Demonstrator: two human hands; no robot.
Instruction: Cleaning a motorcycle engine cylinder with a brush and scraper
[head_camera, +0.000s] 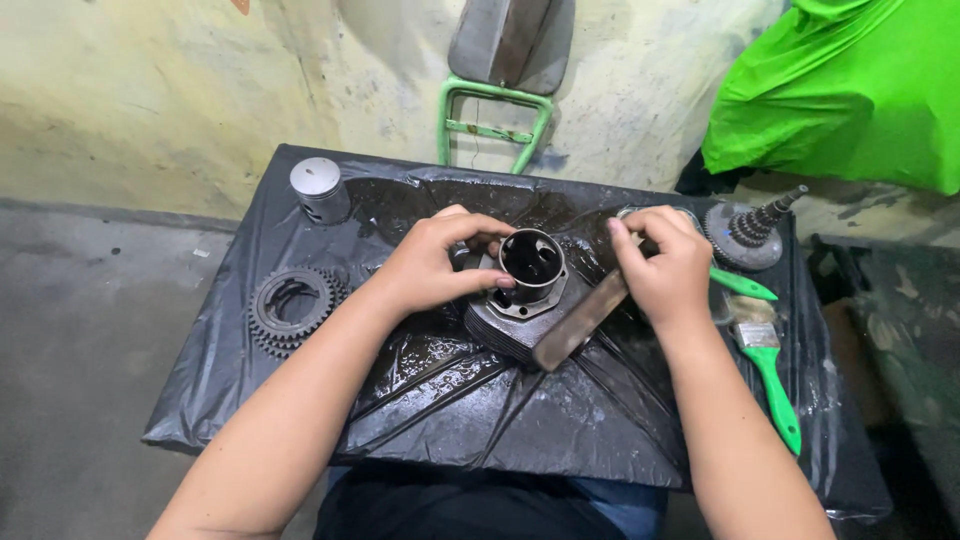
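Left fingers (470, 232): curled over the near-left side of the cylinder's sleeve, thumb tip pressed against the flange below the bore; closed around the part, steadying it.
Left hand (435, 262): resting on the engine cylinder, wrist low over the black sheet.
Right fingers (628, 238): pinched shut on the upper end of a flat metal bar, thumb side hidden behind the knuckles.
Right hand (665, 268): raised just right of the cylinder, gripping the bar.
Flat metal bar (580, 322): slanting down-left from the right hand, lying against the cylinder's right side; possibly a file, surface too blurred to tell.
Engine cylinder (528, 290): finned, dark, standing bore-up at the middle of the table, between both hands.
Black plastic sheet (450, 410): wrinkled, glossy, covering the small table.
Piston (318, 188): grey, upright at the far-left corner, well apart from the hands.
Gear wheels (290, 308): stacked at the left edge.
Gear cluster shaft (748, 232): at the far-right corner, pointing up-right.
Green-handled brush (768, 365): along the right edge, near the right forearm.
Green chair frame (492, 125): against the wall beyond the table.
Green cloth (850, 90): top right.
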